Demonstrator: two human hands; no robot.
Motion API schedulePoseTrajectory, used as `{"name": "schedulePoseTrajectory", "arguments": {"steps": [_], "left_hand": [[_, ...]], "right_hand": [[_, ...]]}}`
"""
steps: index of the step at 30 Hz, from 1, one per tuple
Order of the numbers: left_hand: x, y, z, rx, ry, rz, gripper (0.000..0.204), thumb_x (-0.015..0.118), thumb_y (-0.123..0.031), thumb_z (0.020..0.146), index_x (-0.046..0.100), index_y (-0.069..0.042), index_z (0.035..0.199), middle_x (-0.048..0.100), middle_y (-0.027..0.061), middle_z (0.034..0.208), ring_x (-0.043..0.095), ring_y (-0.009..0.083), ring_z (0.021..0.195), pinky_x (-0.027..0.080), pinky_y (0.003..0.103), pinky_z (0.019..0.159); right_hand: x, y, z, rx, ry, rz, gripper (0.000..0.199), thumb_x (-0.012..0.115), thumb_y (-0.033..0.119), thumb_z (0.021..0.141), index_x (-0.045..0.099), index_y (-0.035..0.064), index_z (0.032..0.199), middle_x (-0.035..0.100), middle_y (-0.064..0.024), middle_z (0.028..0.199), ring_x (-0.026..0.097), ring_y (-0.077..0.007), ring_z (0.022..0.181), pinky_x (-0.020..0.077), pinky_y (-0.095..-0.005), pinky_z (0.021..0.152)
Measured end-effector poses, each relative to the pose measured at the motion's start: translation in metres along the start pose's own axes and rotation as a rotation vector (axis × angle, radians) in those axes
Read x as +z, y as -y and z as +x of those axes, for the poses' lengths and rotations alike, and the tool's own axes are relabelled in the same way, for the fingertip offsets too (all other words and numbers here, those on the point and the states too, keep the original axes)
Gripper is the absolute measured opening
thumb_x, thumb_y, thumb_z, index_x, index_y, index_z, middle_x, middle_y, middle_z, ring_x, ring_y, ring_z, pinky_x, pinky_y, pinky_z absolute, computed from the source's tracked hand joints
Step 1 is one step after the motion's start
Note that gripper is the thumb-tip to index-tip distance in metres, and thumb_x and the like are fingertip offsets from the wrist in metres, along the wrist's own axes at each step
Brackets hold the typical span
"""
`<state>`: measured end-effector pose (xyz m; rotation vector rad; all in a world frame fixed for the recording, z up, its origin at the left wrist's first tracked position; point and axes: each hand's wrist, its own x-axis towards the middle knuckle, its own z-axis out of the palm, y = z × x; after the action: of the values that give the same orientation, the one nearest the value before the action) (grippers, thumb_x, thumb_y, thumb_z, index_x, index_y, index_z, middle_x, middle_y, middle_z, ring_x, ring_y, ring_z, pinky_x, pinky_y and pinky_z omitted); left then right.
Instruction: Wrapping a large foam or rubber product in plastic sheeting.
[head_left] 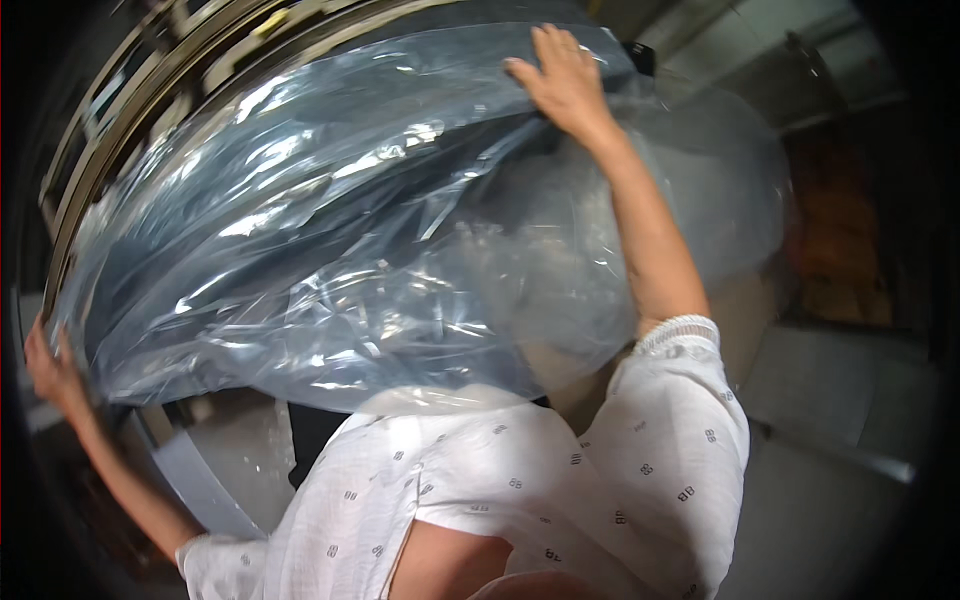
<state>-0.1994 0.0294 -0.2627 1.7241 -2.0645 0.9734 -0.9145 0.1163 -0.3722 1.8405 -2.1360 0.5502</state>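
A large clear plastic sheet (340, 230), wrinkled and shiny, spreads across the surface before me. It may be a bag; its layers are hard to tell apart. My right hand (568, 82) rests palm down near its far right edge, fingers stretched and thumb spread. At the far left, my left hand (55, 375) is beside the sheet's left edge. Its thumb and fingers point away from me with a gap between them, and the thumb is close to the plastic. Slight blur hides whether that hand touches the sheet.
A curved-looking metal rail (105, 150) runs along the far left side. Beyond my right arm, hazy plastic (715, 180) bulges outward. A brown-orange object (840, 240) stands farther right, and a grey panel (810, 385) is below it. A pale strip (205, 485) is near my left forearm.
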Motion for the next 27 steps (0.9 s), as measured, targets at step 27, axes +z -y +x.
{"name": "schedulePoseTrajectory", "arguments": {"steps": [27], "left_hand": [[0.129,0.054,-0.105,-0.466,0.155,-0.174,0.073,0.037,-0.065,0.083,0.045,-0.005,0.125,0.04,0.0126,0.135,0.032,0.0277,0.128,0.025,0.047,0.103]], "right_hand": [[0.051,-0.113,0.1,0.026,0.294,0.1,0.055,0.03,0.04,0.095,0.028,0.0067,0.139,0.022,-0.0143,0.145,0.021,-0.0283,0.134,0.0147,-0.037,0.108]]}}
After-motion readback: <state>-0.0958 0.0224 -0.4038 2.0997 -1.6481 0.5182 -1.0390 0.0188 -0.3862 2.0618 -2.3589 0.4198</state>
